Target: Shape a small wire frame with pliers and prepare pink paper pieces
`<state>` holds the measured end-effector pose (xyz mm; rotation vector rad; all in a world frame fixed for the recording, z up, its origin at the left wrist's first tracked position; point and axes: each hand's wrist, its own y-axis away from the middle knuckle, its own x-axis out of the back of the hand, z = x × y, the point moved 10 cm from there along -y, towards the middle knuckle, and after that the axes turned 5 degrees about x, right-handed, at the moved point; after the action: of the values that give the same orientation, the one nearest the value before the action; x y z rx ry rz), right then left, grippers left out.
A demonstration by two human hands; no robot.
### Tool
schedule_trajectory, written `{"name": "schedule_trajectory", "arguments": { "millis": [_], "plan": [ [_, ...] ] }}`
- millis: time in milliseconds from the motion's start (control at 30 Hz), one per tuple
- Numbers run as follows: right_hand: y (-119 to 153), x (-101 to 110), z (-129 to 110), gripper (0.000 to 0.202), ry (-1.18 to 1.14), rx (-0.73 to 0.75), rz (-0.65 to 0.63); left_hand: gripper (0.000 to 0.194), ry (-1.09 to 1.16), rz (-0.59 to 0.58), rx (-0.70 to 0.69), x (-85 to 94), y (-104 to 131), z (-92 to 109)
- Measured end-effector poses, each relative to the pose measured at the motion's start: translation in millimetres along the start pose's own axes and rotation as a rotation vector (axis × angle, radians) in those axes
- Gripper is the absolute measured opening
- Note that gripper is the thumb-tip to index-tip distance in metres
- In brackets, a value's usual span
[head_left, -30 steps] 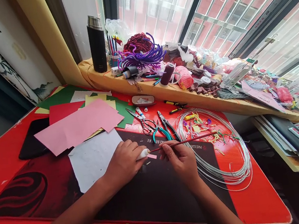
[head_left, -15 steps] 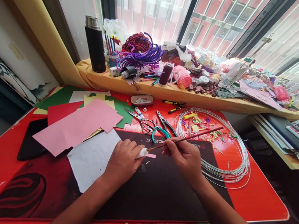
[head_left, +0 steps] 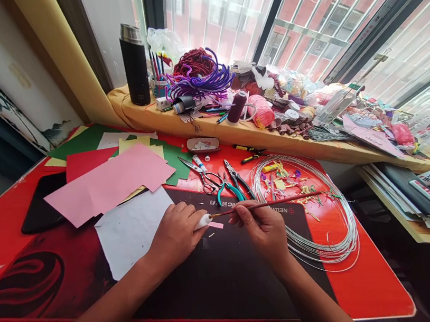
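Note:
My left hand point(head_left: 180, 230) is closed around a small white rounded piece point(head_left: 202, 221), most of which its fingers cover. My right hand point(head_left: 261, 223) pinches a thin reddish-brown rod point(head_left: 284, 201) between thumb and fingers. The rod's thinner, yellowish-brown end meets the white piece or lies right against it; I cannot tell whether it goes in. Just below them, a narrow pink paper strip point(head_left: 216, 225) rests on the dark desk mat point(head_left: 216, 283). A white paper sheet point(head_left: 129, 234) lies left of my left hand.
Beyond my hands lie scissors point(head_left: 203, 176), teal-handled pliers point(head_left: 230, 193) and black-handled pliers point(head_left: 238, 178). Coiled wire point(head_left: 346, 217) rings colourful scraps on the right. Pink card point(head_left: 114, 183) and other coloured sheets cover the back left. A black flask point(head_left: 135, 65) stands on the crowded sill.
The rod's far end has dropped, so it lies flatter, and my right hand has shifted slightly. My left hand keeps its hold on the white piece. The view has moved a little.

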<state>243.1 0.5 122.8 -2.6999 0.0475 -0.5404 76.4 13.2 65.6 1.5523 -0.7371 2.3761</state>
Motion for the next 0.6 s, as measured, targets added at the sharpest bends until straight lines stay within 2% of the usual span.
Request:
{"name": "schedule_trajectory", "arguments": {
  "millis": [133, 267, 600],
  "plan": [
    [0.6, -9.6, -7.3, 0.021, 0.014, 0.059, -0.103, 0.012, 0.000, -0.011, 0.002, -0.2, -0.8, -0.2],
    [1.9, -11.5, -8.7, 0.022, -0.004, 0.073, -0.128, 0.013, 0.020, 0.002, -0.003, 1.8, -1.0, -0.6],
    [3.0, 3.3, 1.3, 0.022, -0.126, -0.020, 0.034, 0.015, 0.049, -0.010, 0.017, -0.8, -1.4, -2.7]
  ]
}}
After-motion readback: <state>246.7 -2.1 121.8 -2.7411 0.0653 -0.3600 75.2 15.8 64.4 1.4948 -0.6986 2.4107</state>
